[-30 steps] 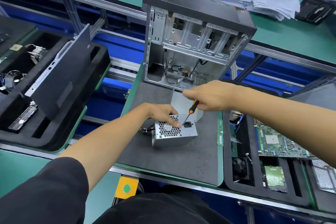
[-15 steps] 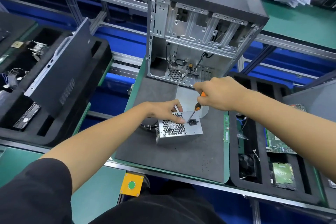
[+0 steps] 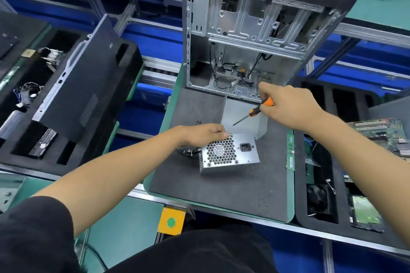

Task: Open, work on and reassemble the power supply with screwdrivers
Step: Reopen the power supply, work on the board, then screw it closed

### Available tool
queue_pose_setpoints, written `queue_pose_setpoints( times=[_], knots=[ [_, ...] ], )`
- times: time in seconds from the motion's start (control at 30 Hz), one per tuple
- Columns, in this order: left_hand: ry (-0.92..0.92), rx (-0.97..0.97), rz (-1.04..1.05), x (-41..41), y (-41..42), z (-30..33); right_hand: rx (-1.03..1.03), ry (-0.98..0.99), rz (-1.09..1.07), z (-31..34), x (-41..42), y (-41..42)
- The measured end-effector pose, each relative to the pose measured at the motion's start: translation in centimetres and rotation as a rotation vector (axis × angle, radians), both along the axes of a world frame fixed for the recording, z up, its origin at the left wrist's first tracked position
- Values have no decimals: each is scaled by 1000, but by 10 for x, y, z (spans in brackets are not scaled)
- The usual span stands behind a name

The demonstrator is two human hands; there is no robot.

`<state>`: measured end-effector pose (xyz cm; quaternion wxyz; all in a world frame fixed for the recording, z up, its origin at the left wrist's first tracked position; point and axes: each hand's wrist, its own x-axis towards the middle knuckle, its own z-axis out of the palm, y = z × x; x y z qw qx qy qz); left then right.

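Sitting near the middle of the grey mat point(image 3: 221, 195), a bit toward the far side: the silver power supply point(image 3: 229, 154), mesh face and black plug socket turned up. Lots of bare mat lying open between the box and the near edge, and more bare mat toward the right edge. Less room on the far side, with the open computer case point(image 3: 255, 35) standing upright along the far edge. Lying flat between the case and the box, touching the box's far side: a thin metal cover point(image 3: 244, 117). Poking out from the box's left side: black cables point(image 3: 188, 152).

Reaching in from the lower left, the left hand point(image 3: 204, 134), palm down, fingers curled over the far left top edge of the power supply and holding it. Reaching in from the right, the right hand point(image 3: 286, 106), lifted above the mat, fingers curled tight round the orange and black screwdriver point(image 3: 253, 113). Pointing down and left, the thin tip hanging over the metal cover, clear of the power supply. Sitting beside the mat on each side: black foam trays point(image 3: 315, 217) holding parts.
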<state>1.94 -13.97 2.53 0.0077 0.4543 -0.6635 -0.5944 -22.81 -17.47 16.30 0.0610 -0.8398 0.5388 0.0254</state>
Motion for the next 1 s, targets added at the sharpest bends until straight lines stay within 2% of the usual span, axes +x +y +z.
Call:
queue_pose_setpoints(
  times=[0.4, 0.63, 1.0],
  knots=[
    [89, 66, 191, -1, 6, -4, 55, -134, -100, -33, 10, 7],
    [60, 92, 152, -2, 0, 4, 58, -165, -115, -51, 11, 10],
    [203, 269, 300, -4, 2, -7, 89, -258, -152, -76, 16, 4]
  ],
)
